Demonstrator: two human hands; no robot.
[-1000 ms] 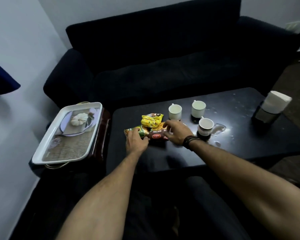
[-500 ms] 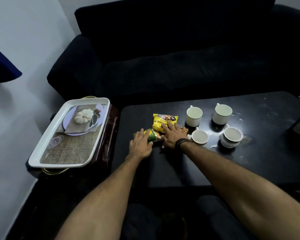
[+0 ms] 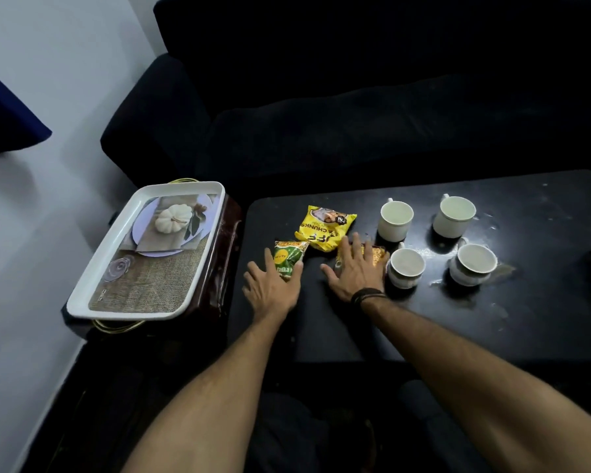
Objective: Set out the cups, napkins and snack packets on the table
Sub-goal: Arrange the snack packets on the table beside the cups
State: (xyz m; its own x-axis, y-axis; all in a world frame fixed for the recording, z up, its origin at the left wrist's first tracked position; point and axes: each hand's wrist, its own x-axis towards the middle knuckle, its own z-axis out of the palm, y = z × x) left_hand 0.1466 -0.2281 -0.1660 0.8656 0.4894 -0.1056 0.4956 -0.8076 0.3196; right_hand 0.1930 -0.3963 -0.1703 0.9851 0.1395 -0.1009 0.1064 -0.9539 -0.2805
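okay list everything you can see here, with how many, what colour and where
white ceramic cups: four, white, right half of table
yellow snack packet: one, yellow, left of cups
green snack packet: one, green, under left fingers
orange snack packet: one, orange, under right hand
black low table: one, black, centre
white rectangular tray: one, white, left of table
black sofa: one, black, behind table
left hand: flat, fingers straight
right hand: flat, black wristband
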